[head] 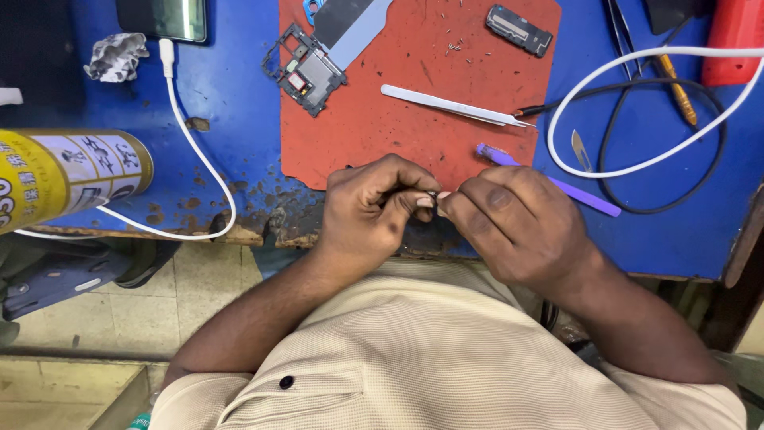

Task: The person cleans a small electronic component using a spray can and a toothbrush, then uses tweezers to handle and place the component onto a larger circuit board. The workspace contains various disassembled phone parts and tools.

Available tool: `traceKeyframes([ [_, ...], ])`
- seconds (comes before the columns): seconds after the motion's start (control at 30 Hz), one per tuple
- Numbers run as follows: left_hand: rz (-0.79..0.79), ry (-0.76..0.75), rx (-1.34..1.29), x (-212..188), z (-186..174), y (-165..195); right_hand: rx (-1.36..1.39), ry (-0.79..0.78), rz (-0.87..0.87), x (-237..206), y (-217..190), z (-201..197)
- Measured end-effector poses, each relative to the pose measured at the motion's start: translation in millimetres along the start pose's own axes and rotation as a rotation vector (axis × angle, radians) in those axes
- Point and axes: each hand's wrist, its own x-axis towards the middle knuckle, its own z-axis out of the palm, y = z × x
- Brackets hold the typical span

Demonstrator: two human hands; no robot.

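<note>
Both hands meet at the near edge of the worn red rubber work mat [374, 135], right where the chipped blue tabletop [231, 103] ends above the person's lap. The left hand [370, 219] and the right hand [517, 227] press fingertip to fingertip, together pinching a tiny dark part [433, 195], too small to make out, just over the mat's front edge.

The middle of the mat, beyond the knuckles, is the widest bare room. Farther up the mat lie long silver metal tweezers [454, 106], reaching to its right edge. At the mat's far left corner sits a dark phone frame with a circuit board [306, 72], and near its far right corner a small black rectangular module [519, 30]. A purple plastic pry tool [585, 197] slants off the mat's right edge, partly under the right hand. Right of the mat, looped white and black cables [637, 119] crowd the tabletop. Left of the mat run a white charging cable [199, 155] and a yellow labelled cylindrical can [64, 175] lying on its side. Below the table edge shows a tiled floor [135, 310].
</note>
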Motion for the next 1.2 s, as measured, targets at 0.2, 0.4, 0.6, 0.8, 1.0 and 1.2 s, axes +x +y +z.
traceKeyframes([
  [0.2,-0.062,0.004,-0.147,-1,-2,-3,0.076,0.064,0.077,-2,-3,2],
  [0.4,-0.065,-0.029,-0.181,-1,-7,-5,0.152,0.147,0.127,0,-7,12],
  [0.6,-0.077,-0.028,-0.177,-1,-7,-5,0.151,0.161,0.118,1,-5,15],
  [0.8,-0.071,-0.036,-0.162,-1,-8,-5,0.165,0.169,0.112,1,-5,18],
  [1.0,-0.057,-0.05,-0.146,0,-9,-5,0.167,0.163,0.109,1,-5,19],
  [1.2,-0.065,-0.039,-0.103,0,-9,-2,0.104,0.114,0.084,1,-5,17],
])
